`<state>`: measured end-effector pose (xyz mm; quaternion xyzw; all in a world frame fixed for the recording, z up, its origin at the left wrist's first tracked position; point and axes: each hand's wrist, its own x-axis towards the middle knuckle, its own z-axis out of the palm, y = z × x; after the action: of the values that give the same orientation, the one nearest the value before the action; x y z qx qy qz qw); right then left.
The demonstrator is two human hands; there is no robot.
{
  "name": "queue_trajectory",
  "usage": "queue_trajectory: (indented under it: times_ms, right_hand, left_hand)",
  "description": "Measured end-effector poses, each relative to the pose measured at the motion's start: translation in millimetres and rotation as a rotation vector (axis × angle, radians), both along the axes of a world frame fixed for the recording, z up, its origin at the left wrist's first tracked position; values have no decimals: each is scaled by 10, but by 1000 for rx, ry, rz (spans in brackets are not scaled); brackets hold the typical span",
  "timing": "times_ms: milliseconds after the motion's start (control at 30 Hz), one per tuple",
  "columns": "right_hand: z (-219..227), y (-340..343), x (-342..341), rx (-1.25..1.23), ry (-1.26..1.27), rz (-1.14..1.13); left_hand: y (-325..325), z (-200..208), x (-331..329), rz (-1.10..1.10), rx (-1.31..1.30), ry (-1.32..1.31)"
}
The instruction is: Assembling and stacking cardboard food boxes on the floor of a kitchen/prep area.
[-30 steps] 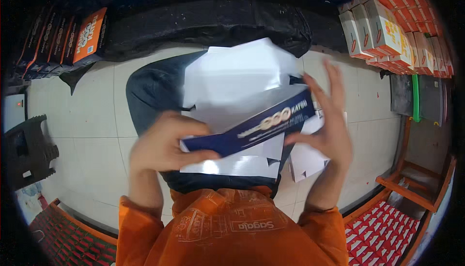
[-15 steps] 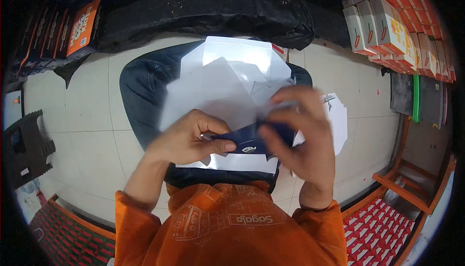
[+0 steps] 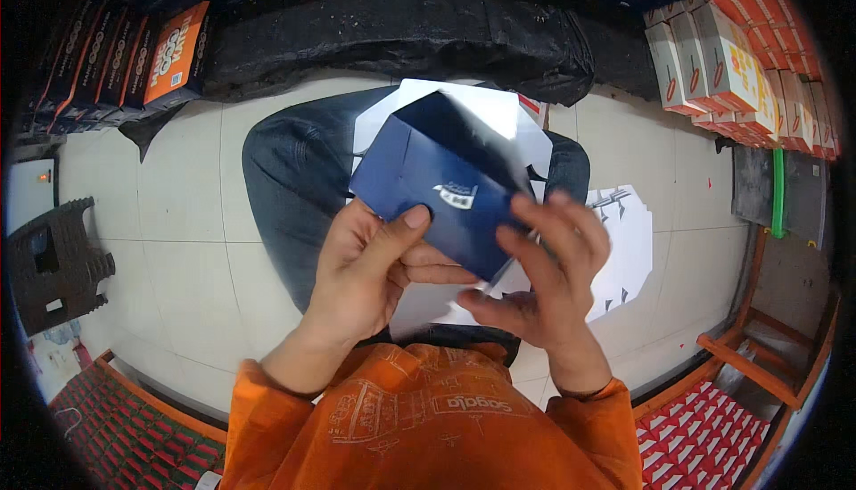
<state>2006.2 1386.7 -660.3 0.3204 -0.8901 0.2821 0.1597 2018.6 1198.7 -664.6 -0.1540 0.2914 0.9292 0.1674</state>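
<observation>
A dark blue cardboard box, partly folded, is held tilted above my lap, its dark inside showing at the far edge. A small white print marks its front. My left hand grips the near left side, thumb on the front and fingers beneath. At the lower right edge my right hand has curved fingers on the box and its thumb by the bottom corner; these fingers are slightly blurred. Flat white card sheets with cut edges lie on my lap behind the box, partly hidden by it.
More white cut sheets rest on the tiled floor to the right. Orange-and-white boxes are stacked far right, dark and orange boxes far left. Black sheeting runs along the back. A brown plastic piece stands at left.
The blue box has come up and away from my body, and its face is turned into view with the inside showing. My left hand has shifted right; my right hand has moved lower.
</observation>
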Motion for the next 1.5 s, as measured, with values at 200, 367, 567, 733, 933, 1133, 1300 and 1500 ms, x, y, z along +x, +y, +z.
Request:
queue_trajectory:
  times_ms: [200, 367, 567, 733, 933, 1133, 1300, 1500]
  right_hand:
    - [108, 139, -24, 262, -53, 148]
    - [-271, 153, -189, -254, -719, 32]
    - [-413, 241, -268, -442, -471, 194]
    - [-213, 154, -362, -29, -541, 142]
    - [-324, 236, -313, -38, -585, 144]
    - [-629, 61, -152, -477, -1420, 70]
    - [-536, -192, -88, -419, -562, -8]
    - [-477, -215, -20, -195, -185, 40]
  left_hand:
    - [72, -246, 187, -34, -436, 117]
    - [191, -454, 126, -61, -542, 185]
    - [43, -748, -124, -93, -1030, 384]
    - [-3, -766, -4, -409, -1303, 656]
    - [-876, -550, -29, -459, -179, 344]
    - [-618, -794, 163, 109, -411, 464]
    - [-239, -832, 109, -176, -220, 492]
    - [-257, -614, 150, 8, -407, 506]
